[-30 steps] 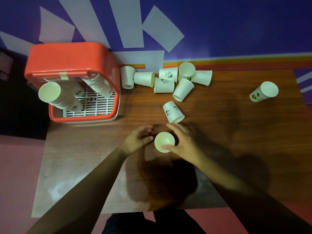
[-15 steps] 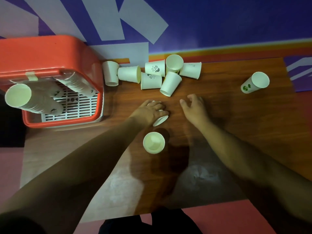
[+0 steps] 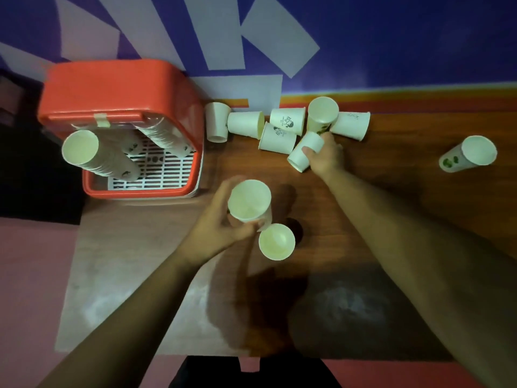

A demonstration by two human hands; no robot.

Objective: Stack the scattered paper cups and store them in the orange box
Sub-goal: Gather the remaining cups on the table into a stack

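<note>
We count seven loose cups on the desk [image 3: 391,219]: five lying in a cluster [image 3: 279,127] by the wall, one upright cup [image 3: 276,241] near the front, and one lone cup [image 3: 467,154] lying far right. One more cup stands mouth-up at the cluster's rear [image 3: 322,113]; we cannot tell whether it rests on the desk or on others.

Our left hand [image 3: 223,219] wraps its fingers around a held cup [image 3: 249,200], mouth up, above the desk just beside the upright cup. Our right hand [image 3: 326,156] reaches forward with the arm extended and pinches a tilted cup [image 3: 305,152] at the cluster's near edge.

The box [image 3: 123,88] sits at the desk's left rear, lid raised. It holds two stacks [image 3: 106,161] of nested cups leaning on a white grate [image 3: 159,172]; the count per stack is unreadable.
</note>
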